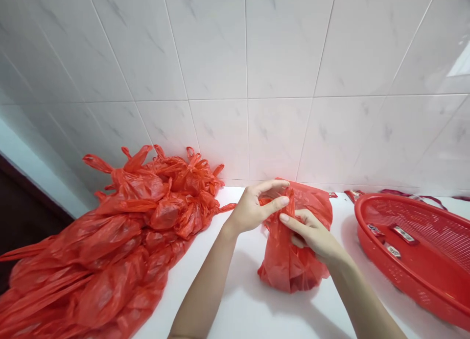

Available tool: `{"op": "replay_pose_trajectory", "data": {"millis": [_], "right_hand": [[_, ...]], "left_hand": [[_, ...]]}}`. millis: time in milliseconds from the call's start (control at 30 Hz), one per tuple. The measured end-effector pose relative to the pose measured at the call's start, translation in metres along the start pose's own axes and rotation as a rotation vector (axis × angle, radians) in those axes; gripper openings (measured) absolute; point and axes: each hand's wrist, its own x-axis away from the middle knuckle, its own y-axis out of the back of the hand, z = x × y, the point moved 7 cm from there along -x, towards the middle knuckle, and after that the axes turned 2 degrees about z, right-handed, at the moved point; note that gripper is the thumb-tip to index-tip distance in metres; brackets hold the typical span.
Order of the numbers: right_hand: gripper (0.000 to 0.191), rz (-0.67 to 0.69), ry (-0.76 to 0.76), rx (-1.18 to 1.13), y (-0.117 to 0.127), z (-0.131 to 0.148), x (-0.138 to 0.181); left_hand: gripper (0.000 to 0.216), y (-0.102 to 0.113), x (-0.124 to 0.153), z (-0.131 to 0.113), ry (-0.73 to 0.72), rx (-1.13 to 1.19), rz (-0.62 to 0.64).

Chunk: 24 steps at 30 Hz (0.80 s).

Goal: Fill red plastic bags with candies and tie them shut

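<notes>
A red plastic bag point(290, 270) with a bulging lower part rests on the white table in front of me. My left hand point(253, 206) pinches the gathered top of this bag between thumb and fingers. Close beside it, my right hand point(312, 231) grips the bag's neck just below, thumb pressed against the folds. What lies inside the bag is hidden by the plastic. Behind my hands another piece of red plastic point(312, 197) lies near the wall; I cannot tell whether it is a separate bag.
A big heap of filled, tied red bags point(121, 241) covers the left side. At right stands a red mesh basket point(411, 280) holding a few small packets point(404, 233). Dark red strips and wrappers point(414, 194) lie behind the basket. A tiled wall point(220, 133) bounds the white table point(235, 300).
</notes>
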Motion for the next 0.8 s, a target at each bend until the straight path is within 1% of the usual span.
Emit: {"op": "replay_pose_trajectory", "data": {"millis": [100,200,267,333,433,500,600,667,733,767,800], "right_hand": [[0.058,-0.004,0.017,-0.065,0.001,-0.001,-0.004],[0.063,-0.02,0.029,-0.099,0.005,-0.003,-0.008],[0.057,-0.059,0.013,-0.136,0.01,-0.006,-0.01],[0.048,-0.127,0.002,-0.177,0.017,-0.008,-0.011],[0.043,-0.209,0.015,-0.221,0.025,-0.008,-0.011],[0.044,-0.216,0.027,-0.23,0.028,-0.007,-0.01],[0.046,-0.179,0.051,-0.21,0.03,-0.003,-0.008],[0.045,-0.152,0.064,-0.184,0.031,-0.001,-0.007],[0.044,-0.133,0.07,-0.147,0.032,0.0,-0.005],[0.044,-0.124,0.07,-0.125,0.032,0.002,-0.003],[0.045,-0.117,0.071,-0.103,0.031,0.003,-0.002]], "left_hand": [[0.039,0.007,0.001,0.011,0.074,-0.123,0.019],[0.028,0.013,0.003,0.016,0.103,-0.184,0.036],[0.021,0.014,0.004,0.012,0.067,-0.177,0.058],[0.018,0.009,0.006,0.005,0.022,-0.17,0.116],[0.015,-0.006,0.009,-0.003,-0.004,-0.167,0.265],[0.02,-0.015,0.011,-0.004,0.02,-0.179,0.353],[0.025,-0.021,0.012,0.0,0.086,-0.216,0.417],[0.022,-0.022,0.012,0.003,0.111,-0.219,0.42],[0.019,-0.02,0.009,0.005,0.105,-0.185,0.381],[0.018,-0.018,0.007,0.007,0.099,-0.159,0.331],[0.016,-0.014,0.004,0.009,0.092,-0.129,0.25]]}}
